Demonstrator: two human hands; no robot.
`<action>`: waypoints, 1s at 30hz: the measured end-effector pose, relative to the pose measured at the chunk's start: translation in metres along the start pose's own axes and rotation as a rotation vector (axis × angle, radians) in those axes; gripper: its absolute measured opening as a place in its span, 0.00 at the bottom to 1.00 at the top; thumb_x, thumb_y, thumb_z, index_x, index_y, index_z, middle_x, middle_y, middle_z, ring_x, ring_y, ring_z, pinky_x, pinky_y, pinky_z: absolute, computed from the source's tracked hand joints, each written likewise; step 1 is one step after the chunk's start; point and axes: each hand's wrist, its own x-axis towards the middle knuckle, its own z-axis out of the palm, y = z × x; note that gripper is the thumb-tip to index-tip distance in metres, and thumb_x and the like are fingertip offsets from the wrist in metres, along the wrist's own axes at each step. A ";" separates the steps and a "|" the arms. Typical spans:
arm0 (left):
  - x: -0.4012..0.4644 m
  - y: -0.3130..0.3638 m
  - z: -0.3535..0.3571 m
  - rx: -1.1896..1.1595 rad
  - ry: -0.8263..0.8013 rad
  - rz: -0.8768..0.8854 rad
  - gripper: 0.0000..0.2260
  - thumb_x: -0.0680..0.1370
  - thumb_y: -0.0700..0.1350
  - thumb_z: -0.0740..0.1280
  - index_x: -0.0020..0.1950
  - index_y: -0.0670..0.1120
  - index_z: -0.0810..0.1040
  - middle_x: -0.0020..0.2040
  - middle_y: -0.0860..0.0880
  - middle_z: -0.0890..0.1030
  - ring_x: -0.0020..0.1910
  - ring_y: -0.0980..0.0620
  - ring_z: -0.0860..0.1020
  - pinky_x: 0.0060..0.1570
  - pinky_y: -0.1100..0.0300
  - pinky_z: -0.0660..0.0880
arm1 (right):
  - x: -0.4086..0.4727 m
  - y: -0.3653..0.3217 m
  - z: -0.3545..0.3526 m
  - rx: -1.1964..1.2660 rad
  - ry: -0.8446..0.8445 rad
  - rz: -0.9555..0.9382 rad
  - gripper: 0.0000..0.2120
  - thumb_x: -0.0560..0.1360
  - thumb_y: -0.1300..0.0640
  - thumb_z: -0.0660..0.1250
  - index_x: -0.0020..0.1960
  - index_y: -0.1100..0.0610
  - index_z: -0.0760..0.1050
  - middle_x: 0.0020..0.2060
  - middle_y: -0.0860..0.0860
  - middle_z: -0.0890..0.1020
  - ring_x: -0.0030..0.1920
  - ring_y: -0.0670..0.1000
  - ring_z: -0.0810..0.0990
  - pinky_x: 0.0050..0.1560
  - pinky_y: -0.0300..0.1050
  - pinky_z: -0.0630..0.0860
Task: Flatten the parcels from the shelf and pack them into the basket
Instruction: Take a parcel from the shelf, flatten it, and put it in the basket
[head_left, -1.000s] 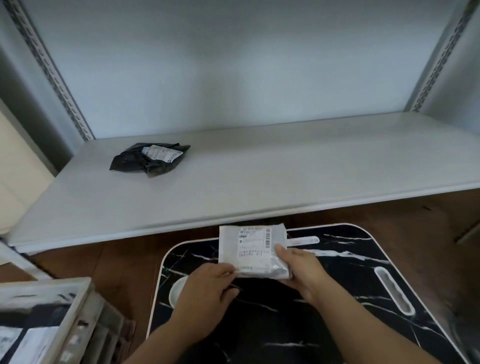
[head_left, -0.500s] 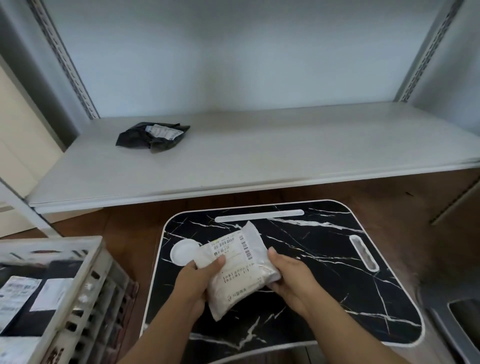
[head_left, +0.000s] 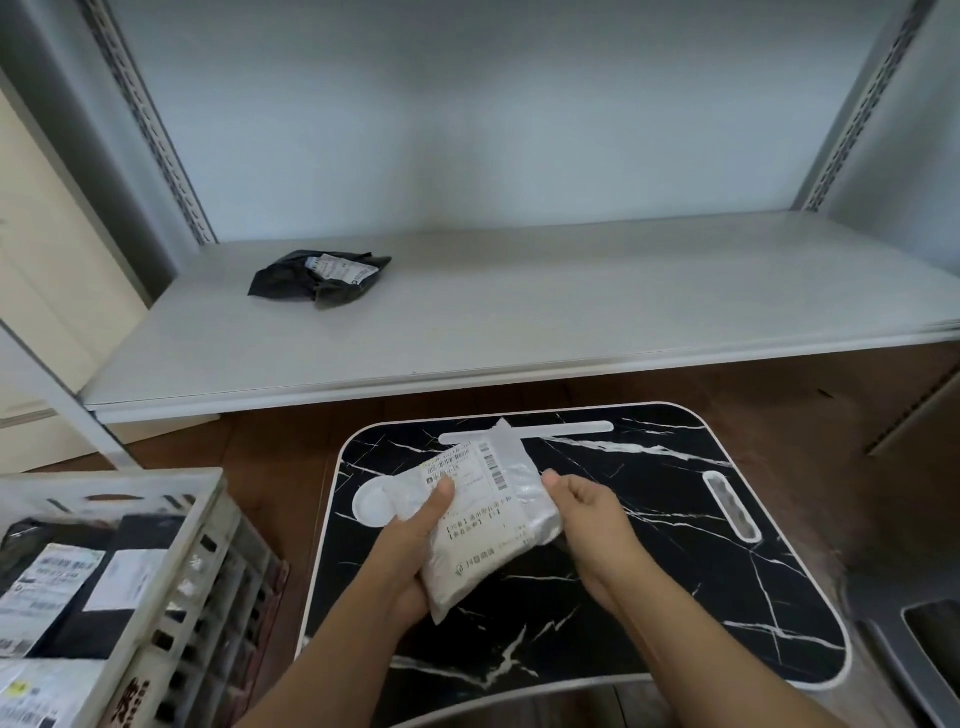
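A white parcel (head_left: 493, 525) with a printed label is held above the black marble-patterned lap table (head_left: 675, 545). My left hand (head_left: 415, 540) grips its left side, thumb on the label. My right hand (head_left: 587, 514) holds its right edge. A crumpled black parcel (head_left: 317, 280) with a white label lies on the grey shelf (head_left: 571, 312), at the back left. The white slatted basket (head_left: 208, 561) stands at the lower left and holds several flat parcels, black and white.
Slotted shelf uprights (head_left: 150, 124) rise at the left and right. Brown floor (head_left: 270, 447) shows between shelf, basket and lap table. A grey object (head_left: 924, 644) sits at the lower right corner. A cream cabinet (head_left: 47, 291) stands at the far left.
The white parcel has been drawn down and back from the shelf edge to over the lap table and turned askew. The view tilted down, so more of the basket shows.
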 end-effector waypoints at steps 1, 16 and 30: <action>0.001 -0.001 0.000 -0.011 -0.005 -0.016 0.23 0.69 0.52 0.71 0.60 0.43 0.77 0.51 0.40 0.84 0.44 0.42 0.84 0.35 0.50 0.81 | -0.003 -0.006 0.004 0.158 -0.059 0.022 0.16 0.81 0.54 0.59 0.45 0.65 0.79 0.44 0.61 0.84 0.45 0.57 0.83 0.54 0.52 0.78; 0.010 0.009 -0.006 0.153 0.020 0.271 0.24 0.65 0.38 0.75 0.61 0.42 0.76 0.53 0.40 0.83 0.51 0.40 0.83 0.50 0.40 0.78 | 0.010 0.015 -0.002 0.227 0.099 0.325 0.11 0.79 0.56 0.64 0.41 0.60 0.74 0.27 0.52 0.77 0.29 0.48 0.75 0.27 0.37 0.72; 0.023 0.008 -0.012 0.206 0.187 0.165 0.43 0.60 0.44 0.78 0.73 0.46 0.65 0.62 0.41 0.79 0.59 0.41 0.78 0.53 0.42 0.77 | 0.019 -0.010 0.000 0.214 0.113 0.161 0.14 0.82 0.53 0.60 0.41 0.60 0.73 0.27 0.52 0.74 0.28 0.46 0.71 0.31 0.38 0.71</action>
